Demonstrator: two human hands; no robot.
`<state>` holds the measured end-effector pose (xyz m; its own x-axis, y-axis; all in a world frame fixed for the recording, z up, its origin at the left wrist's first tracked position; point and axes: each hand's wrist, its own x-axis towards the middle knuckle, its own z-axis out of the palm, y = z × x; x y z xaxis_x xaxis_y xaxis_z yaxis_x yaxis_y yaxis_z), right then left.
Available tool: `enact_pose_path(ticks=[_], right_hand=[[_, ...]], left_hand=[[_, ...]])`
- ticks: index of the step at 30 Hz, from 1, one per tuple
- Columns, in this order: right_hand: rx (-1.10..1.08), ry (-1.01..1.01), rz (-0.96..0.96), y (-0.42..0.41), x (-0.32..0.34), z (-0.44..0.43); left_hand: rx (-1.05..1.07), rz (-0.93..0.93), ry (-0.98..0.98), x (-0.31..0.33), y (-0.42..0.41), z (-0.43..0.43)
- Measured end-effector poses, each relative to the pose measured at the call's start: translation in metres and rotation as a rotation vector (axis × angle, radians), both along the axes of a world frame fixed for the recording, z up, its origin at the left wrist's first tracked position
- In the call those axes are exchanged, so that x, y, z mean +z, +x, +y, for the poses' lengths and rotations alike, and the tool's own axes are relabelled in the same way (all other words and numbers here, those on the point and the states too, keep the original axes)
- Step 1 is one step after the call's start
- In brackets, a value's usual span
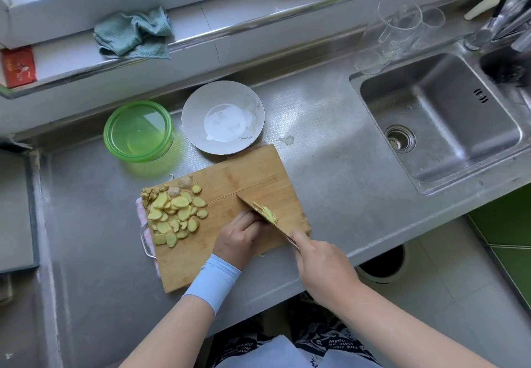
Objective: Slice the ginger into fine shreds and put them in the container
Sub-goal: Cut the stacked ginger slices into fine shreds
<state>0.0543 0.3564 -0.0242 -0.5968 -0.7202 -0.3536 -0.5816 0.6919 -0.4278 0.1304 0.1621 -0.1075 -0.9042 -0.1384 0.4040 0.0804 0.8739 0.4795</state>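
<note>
A pile of yellow ginger slices (175,214) lies on the left part of the wooden cutting board (253,178). My right hand (321,264) grips the handle of a knife (255,209), whose blade slants across the board. Thin ginger shreds (267,214) lie against the blade's right side. My left hand (241,238) is curled, its fingertips pressed down just left of the blade; the ginger under them is hidden. A green round container (138,132) and a white plate (195,109) stand behind the board.
A steel sink (442,114) is set into the counter at the right, with clear glasses (399,31) and a tap behind it. A green cloth (135,34) lies on the ledge. A bin (385,264) stands on the floor below the counter edge.
</note>
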Motion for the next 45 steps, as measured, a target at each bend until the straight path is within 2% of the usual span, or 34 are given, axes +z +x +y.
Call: enact_pose_path(ticks=[7, 14, 20, 30, 40, 45], right_hand=[[-0.001, 0.004, -0.014, -0.008, -0.008, -0.039], [0.01, -0.053, 0.012, -0.006, 0.001, -0.026], [-0.002, -0.01, -0.018, 0.002, 0.008, 0.009], [-0.013, 0.005, -0.007, -0.006, -0.003, -0.039], [0.011, 0.009, 0.008, 0.003, 0.01, 0.008], [0.0, 0.014, -0.001, 0.002, 0.002, -0.008]], left_hand=[[0.015, -0.008, 0.023, -0.001, 0.0, 0.002], [0.034, 0.008, 0.004, 0.002, 0.001, 0.004], [0.053, 0.007, 0.009, 0.001, 0.001, 0.005], [0.073, 0.009, 0.03, 0.0, 0.001, 0.007], [0.071, 0.029, 0.015, -0.001, 0.001, 0.006], [0.083, -0.003, 0.038, -0.002, 0.002, 0.005]])
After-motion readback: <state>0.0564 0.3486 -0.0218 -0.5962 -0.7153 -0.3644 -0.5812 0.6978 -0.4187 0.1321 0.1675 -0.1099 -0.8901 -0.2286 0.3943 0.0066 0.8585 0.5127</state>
